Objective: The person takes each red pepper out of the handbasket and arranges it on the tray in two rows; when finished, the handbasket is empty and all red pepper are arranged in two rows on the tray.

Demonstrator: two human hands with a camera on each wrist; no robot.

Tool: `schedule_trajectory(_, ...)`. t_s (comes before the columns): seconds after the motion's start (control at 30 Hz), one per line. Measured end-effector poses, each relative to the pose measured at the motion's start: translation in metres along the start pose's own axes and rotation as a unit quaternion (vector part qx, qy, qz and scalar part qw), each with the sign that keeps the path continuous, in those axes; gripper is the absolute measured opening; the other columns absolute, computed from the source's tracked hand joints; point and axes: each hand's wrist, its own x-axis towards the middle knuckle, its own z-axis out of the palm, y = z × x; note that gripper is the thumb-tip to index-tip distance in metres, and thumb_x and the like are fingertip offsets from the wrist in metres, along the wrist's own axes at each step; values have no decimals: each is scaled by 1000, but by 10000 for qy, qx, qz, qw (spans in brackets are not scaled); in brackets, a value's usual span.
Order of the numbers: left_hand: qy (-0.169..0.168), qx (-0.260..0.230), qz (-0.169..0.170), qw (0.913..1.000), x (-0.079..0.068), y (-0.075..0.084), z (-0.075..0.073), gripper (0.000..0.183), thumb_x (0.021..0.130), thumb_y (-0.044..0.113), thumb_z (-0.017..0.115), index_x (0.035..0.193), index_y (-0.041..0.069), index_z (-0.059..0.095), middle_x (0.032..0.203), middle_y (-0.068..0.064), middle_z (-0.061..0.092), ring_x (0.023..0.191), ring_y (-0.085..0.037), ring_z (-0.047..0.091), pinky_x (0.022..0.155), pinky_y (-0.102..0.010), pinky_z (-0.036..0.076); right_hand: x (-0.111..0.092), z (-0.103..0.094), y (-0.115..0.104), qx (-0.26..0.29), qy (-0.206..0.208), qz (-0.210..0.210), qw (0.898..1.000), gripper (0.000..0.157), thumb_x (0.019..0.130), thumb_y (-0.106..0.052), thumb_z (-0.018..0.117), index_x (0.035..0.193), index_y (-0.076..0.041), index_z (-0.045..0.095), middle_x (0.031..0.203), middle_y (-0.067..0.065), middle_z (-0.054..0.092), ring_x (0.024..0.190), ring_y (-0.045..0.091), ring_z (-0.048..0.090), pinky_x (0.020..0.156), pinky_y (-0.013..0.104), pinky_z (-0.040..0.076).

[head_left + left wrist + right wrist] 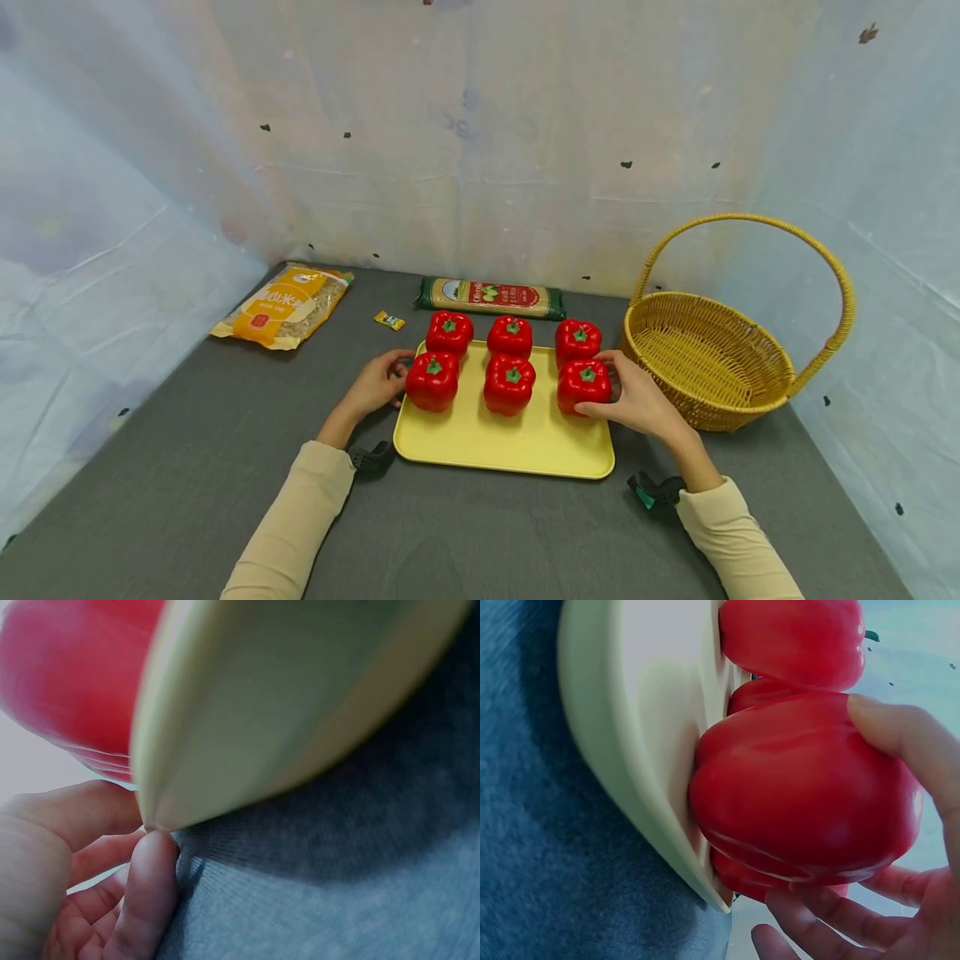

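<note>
Several red bell peppers with green stems stand in two rows on a yellow tray [480, 446]. My right hand [633, 396] grips the front right bell pepper [583, 385], thumb on its near side and fingers round its far side. In the right wrist view, that bell pepper [802, 787] sits low on the tray, between thumb and fingers. My left hand [377, 382] is at the tray's left edge, beside the front left bell pepper [432, 382]. The left wrist view shows its thumb [150, 885] and forefinger pinching the tray rim [154, 750].
A yellow wicker basket [705, 408] with a tall handle stands right of the tray. Behind the peppers lies a long green-ended packet [491, 297]. A small yellow sachet [389, 320] and an orange grain bag [288, 306] lie at the back left of the grey table [495, 533].
</note>
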Motion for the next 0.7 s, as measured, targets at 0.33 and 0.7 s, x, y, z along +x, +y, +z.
schedule_trajectory(0.33,0,51,-10,10000,1,-1,0,42,88,-1,55,130,-2,47,85,-13,54,57,-18,51,49,-29,52,0,0,-1,-30,-79,69,9999,82,70,-49,78,130,-6,41,115,12,56,97,25,57,79,44,52)
schedule_trajectory(0.7,10,53,1,10000,1,-1,0,42,88,-1,55,130,-2,47,84,-12,53,58,-18,51,49,-30,52,0,-1,0,-98,-84,13,9999,84,69,-49,78,130,-6,41,115,12,56,96,25,57,80,45,52)
